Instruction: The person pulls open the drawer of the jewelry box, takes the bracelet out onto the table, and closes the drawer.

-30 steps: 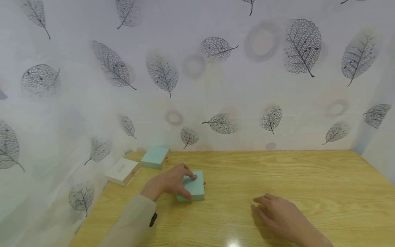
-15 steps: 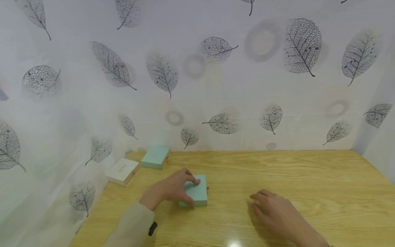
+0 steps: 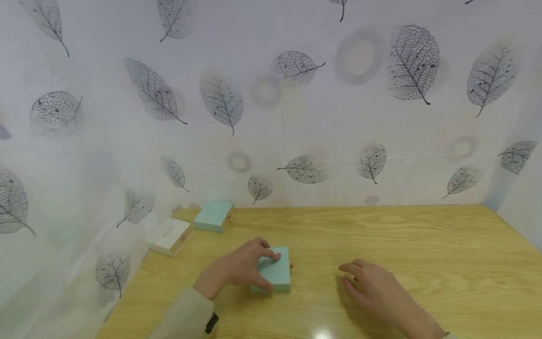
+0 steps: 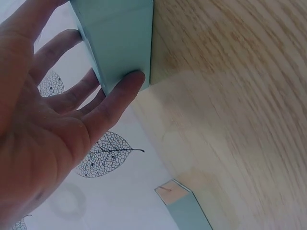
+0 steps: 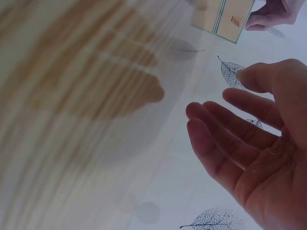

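A small light-blue drawer box (image 3: 276, 275) lies on the wooden table, a short ribbon tab sticking out of its right end. My left hand (image 3: 241, 265) holds it from the left, the thumb at its near side and the other fingers over the top and far side. Up close in the left wrist view, a fingertip presses the smooth blue face of the box (image 4: 120, 40). To the right, my right hand (image 3: 374, 288) hovers low over the table, fingers loosely bent and holding nothing. Its wrist view shows the tan drawer end of the box (image 5: 232, 21).
Another light-blue box (image 3: 213, 215) sits at the table's back left, with a white box (image 3: 168, 235) beside it at the left edge. A leaf-patterned curtain (image 3: 271, 122) rises behind and along the left side of the wooden table (image 3: 423, 235).
My left hand has moved the light-blue box toward me and slightly right across the table. The right hand has drifted a little left. The other two boxes stay put.
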Demonstrator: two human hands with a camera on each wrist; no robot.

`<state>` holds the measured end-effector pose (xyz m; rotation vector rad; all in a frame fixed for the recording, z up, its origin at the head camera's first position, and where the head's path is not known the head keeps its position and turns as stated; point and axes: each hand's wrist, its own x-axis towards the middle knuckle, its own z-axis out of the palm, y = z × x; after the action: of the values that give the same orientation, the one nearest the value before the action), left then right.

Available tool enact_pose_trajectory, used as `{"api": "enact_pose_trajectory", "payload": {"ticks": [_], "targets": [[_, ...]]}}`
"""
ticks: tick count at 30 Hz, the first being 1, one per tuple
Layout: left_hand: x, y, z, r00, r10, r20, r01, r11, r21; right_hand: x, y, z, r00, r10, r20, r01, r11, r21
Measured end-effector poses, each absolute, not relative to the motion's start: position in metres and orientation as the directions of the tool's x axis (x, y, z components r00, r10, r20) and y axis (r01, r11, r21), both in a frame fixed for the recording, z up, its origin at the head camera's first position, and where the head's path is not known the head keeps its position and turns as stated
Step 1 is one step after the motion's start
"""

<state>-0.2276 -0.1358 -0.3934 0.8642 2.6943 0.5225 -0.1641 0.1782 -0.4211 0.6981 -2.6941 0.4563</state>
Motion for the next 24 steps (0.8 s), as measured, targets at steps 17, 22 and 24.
{"api": "enact_pose_trajectory", "payload": {"ticks": [17,22,24], "targets": [[-0.218,-0.133,-0.389,-0.795,0.591,-0.140,0.494,0.763,0.416,-0.186,0.154,-0.424,-0.915,-0.388,0.106,-0.349,0.636,-0.688],[-0.219,-0.133,-0.389,-0.795,0.593,-0.132,0.503,0.764,0.404,-0.192,0.137,-0.421,-0.916,-0.399,0.025,-0.263,0.556,-0.788],[-0.219,-0.132,-0.391,-0.792,0.597,-0.130,0.505,0.759,0.410,-0.195,0.132,-0.421,-0.915,-0.402,0.017,-0.246,0.526,-0.814]]}}
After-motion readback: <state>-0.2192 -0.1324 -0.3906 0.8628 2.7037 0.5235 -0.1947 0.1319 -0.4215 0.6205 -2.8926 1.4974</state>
